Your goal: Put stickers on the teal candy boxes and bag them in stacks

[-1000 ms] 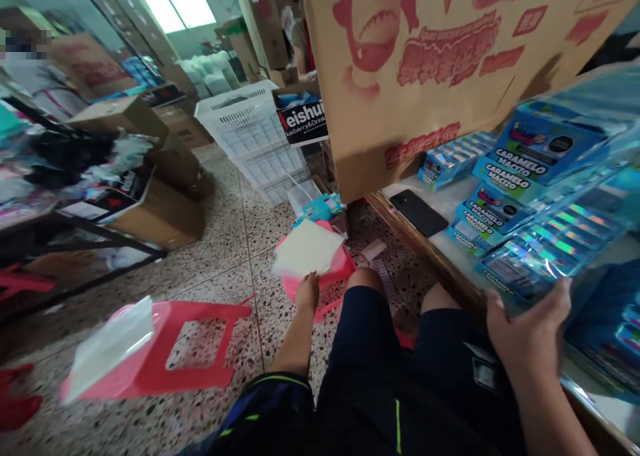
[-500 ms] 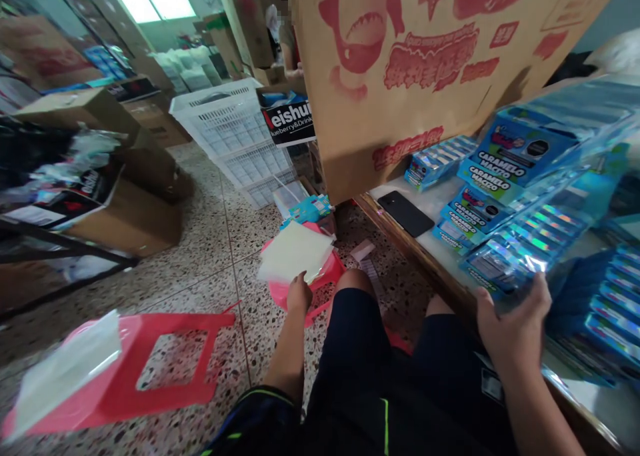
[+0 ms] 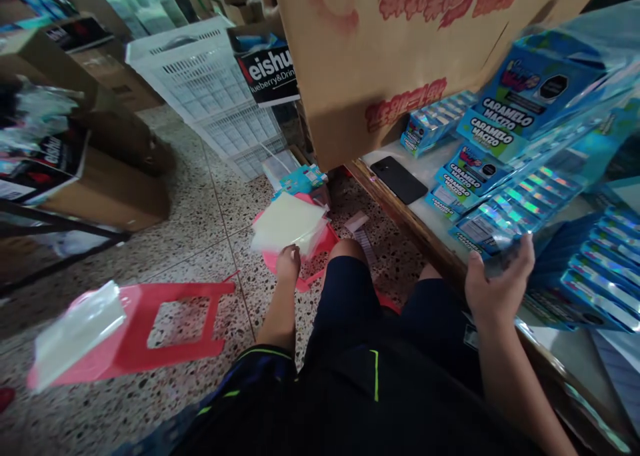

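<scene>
My left hand (image 3: 289, 264) is at the near edge of a stack of clear plastic sheets (image 3: 290, 221), its fingers curled together on the edge of a sheet. Under the stack is a red plastic stool (image 3: 327, 241). My right hand (image 3: 500, 283) is at the table edge, thumb and fingers spread, close against the near end of a shiny row of blue candy boxes (image 3: 520, 206). Whether it touches them I cannot tell. Behind this row, more blue boxes marked "Caramelo Macizo" (image 3: 505, 113) are stacked under clear film.
A black phone (image 3: 399, 179) lies on the table near its wooden edge (image 3: 400, 233). A large cardboard carton (image 3: 345, 123) stands at the back. White crates (image 3: 200, 76) are on the floor beyond. At left, another red stool (image 3: 135, 349) carries plastic sheets (image 3: 80, 336).
The view has tipped downward. My left hand's fingers, stretched over the plastic stack before, are now curled at its near edge. My right hand stays spread by the boxes.
</scene>
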Motion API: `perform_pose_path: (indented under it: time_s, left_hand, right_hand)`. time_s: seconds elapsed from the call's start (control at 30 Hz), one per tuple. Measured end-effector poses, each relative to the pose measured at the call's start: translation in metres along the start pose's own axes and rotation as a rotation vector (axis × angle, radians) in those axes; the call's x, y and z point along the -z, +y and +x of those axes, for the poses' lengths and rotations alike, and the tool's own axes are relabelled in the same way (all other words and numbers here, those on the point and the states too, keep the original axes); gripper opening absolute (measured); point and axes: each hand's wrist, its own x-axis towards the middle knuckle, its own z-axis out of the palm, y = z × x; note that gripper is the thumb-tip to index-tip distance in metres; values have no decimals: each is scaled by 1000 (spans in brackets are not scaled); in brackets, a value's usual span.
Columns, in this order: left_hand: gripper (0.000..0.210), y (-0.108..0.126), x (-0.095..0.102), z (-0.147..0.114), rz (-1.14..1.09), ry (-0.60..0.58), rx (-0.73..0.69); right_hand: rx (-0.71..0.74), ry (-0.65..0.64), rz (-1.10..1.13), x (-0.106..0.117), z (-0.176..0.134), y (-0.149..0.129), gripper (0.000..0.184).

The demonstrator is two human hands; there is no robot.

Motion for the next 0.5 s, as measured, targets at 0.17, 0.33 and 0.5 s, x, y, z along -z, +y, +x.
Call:
perform_pose_path:
  time_s: [0.17, 0.33, 0.5]
  left_hand:
    - [11, 11, 11, 9, -95, 109, 46]
    - [25, 41, 22, 15, -239, 262, 20]
    - [22, 88, 59, 13, -408, 503, -40]
  right_hand:
    - [16, 2, -8, 0, 0, -1, 92]
    - [13, -17, -26, 2, 2, -5, 91]
    - [69, 68, -27, 3, 1, -6, 90]
